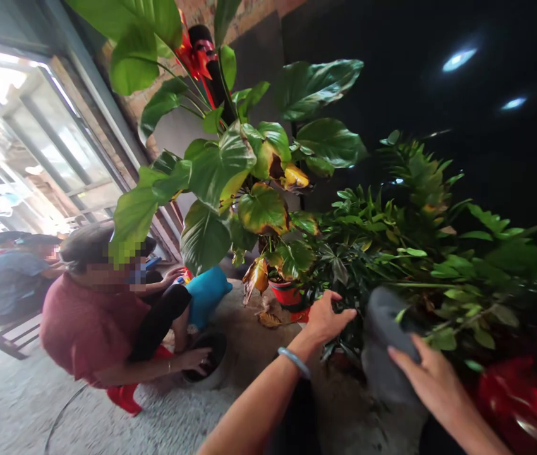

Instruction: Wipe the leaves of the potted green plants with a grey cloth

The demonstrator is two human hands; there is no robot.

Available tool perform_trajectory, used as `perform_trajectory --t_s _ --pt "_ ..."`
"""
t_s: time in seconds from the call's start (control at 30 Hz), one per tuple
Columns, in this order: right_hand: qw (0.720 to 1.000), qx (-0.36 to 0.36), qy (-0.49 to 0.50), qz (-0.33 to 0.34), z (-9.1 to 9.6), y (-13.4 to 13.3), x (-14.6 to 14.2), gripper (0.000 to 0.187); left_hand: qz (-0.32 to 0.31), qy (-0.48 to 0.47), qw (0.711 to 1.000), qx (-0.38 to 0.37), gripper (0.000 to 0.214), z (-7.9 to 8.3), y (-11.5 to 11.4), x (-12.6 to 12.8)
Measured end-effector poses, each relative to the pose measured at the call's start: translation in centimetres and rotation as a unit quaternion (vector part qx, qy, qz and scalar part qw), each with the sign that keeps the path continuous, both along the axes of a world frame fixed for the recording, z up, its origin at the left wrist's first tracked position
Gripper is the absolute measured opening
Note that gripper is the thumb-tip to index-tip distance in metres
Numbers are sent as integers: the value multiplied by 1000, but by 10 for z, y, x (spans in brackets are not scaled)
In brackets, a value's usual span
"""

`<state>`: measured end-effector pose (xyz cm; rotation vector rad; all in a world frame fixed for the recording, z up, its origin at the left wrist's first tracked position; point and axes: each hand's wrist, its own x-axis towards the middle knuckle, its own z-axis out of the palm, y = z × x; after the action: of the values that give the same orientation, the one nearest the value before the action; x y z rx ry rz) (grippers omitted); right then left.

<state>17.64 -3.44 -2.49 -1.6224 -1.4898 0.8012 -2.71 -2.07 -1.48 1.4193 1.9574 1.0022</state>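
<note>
Left hand (328, 319) curled narrow into dark leaves of a bushy plant (368, 253); grip on a stem impossible to tell. Right hand (432, 379) spread flat against a grey bundle (382, 328) under the foliage, long axis near upright, top leaning left. Beyond, a red pot (285, 292) on the floor.

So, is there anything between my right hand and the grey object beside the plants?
Nothing visible: the right hand lies against the grey object. Only a few green leaves hang over its upper side.

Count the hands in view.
4: left hand in the foliage, right hand on a grey object, a co-worker's hand on a black pot, that person's other hand by a blue bag. Others may be hidden.
</note>
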Motion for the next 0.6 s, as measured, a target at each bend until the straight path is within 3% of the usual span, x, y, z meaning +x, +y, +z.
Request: perform_trajectory --t_s 0.1,0.17,0.3,0.43,0.53,0.6 --pt "992 -75 60 79 -1 -17 -3 41 15 2 998 -56 23 -16 16 11" --pt "994 -77 69 45 7 -17 6 40 -1 -18 998 -65 12 -27 17 12" --pt "999 -11 35 -24 21 9 3 36 6 -46 997 -66 17 -36 11 3" --pt "998 -8 59 37 4 6 -19 33 30 -58 997 -36 19 -40 1 -13" --pt "989 -73 92 94 -8 -12 -8 35 62 -121 990 27 19 -54 -8 -24" --pt "989 -89 100 70 -7 -10 6 42 69 -184 979 54 16 -68 -14 -26"
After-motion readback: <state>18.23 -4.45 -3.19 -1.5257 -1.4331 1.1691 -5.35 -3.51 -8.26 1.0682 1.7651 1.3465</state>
